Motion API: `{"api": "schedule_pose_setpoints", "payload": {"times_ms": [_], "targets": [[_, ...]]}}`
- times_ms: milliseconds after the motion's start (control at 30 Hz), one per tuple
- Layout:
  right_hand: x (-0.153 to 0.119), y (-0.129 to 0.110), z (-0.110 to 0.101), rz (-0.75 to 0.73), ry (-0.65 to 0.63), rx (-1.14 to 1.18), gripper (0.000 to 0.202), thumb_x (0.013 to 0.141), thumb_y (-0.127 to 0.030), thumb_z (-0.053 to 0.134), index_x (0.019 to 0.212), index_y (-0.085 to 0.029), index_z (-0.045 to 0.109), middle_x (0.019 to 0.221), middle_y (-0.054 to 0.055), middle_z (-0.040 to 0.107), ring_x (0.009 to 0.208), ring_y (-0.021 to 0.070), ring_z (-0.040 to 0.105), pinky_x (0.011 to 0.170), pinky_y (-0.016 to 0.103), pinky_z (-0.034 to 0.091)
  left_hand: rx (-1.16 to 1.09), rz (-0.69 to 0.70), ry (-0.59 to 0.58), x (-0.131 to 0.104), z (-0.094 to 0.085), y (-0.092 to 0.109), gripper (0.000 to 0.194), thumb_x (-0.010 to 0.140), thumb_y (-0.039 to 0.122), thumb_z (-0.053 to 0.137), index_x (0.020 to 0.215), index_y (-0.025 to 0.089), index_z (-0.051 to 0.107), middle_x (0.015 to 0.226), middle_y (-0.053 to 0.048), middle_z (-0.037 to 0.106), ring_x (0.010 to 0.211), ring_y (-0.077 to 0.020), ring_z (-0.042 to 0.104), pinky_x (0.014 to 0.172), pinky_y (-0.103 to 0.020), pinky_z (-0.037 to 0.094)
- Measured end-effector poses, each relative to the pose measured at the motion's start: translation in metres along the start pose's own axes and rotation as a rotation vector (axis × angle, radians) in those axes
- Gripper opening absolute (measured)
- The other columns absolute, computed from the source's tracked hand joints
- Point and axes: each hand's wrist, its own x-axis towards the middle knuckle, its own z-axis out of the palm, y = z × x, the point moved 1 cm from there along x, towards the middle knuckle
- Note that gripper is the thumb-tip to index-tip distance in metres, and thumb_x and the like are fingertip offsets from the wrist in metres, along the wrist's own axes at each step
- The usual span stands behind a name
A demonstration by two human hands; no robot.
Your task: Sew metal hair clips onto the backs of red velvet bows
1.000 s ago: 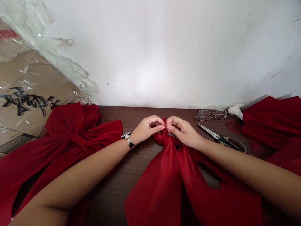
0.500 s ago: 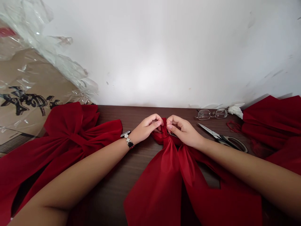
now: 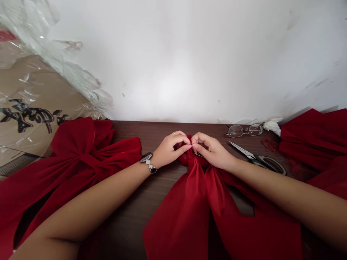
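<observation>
A large red fabric bow (image 3: 187, 202) lies in front of me, its tails spreading toward the near edge and its gathered knot under my fingers. Over that knot my left hand (image 3: 175, 147) is closed in a pinch, thumb against forefinger. My right hand (image 3: 211, 148) pinches too, its fingertips meeting those of the left. Whatever is between the fingertips is too small to make out. A thin metal pin or needle (image 3: 199, 155) shows at the knot, just below my right fingers.
On the dark wooden table (image 3: 130, 202), another red bow (image 3: 86, 155) lies left. To the right are scissors (image 3: 256, 157), eyeglasses (image 3: 242, 130), crumpled white tissue (image 3: 272, 125), red thread (image 3: 270, 145) and more red fabric (image 3: 311, 141). A plastic-wrapped cardboard box (image 3: 35, 86) stands left, against the wall.
My left hand has shifted slightly right and turned, bringing its fingertips against the right hand's; a ring now shows on it. My right hand has hardly moved.
</observation>
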Motion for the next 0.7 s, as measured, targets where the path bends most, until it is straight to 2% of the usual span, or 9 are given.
{"api": "schedule_pose_setpoints", "payload": {"times_ms": [300,433,700], "targets": [[-0.0002,-0.0024,-0.0004,0.005,0.001,0.007,0.016,0.096,-0.03,0.046,0.084,-0.018,0.046,0.073,-0.002,0.047,0.067,0.011,0.043,0.065,0.024,0.036,-0.076,-0.008,-0.012,0.0003,-0.002,0.0009,0.021,0.091,0.032,0.054,0.079,0.015,0.061,0.081,-0.003,0.059,0.076,-0.0137,0.054,0.073,-0.025,0.042],[0.0009,-0.0019,0.0003,0.014,0.003,0.013,0.017,0.096,-0.032,0.046,0.085,-0.019,0.046,0.073,-0.002,0.048,0.066,0.011,0.044,0.066,0.024,0.037,-0.049,-0.036,-0.032,0.0009,-0.0025,0.0023,0.024,0.092,0.035,0.051,0.08,0.016,0.06,0.079,-0.003,0.06,0.075,-0.0143,0.053,0.074,-0.026,0.041],[0.0008,-0.0022,-0.0006,0.027,0.012,0.024,0.019,0.096,-0.034,0.047,0.084,-0.018,0.046,0.073,-0.001,0.047,0.067,0.0111,0.044,0.065,0.025,0.037,-0.002,0.006,-0.061,-0.0003,-0.0037,0.0035,0.026,0.094,0.036,0.046,0.08,0.017,0.056,0.081,-0.003,0.055,0.077,-0.0154,0.05,0.076,-0.028,0.04]]}}
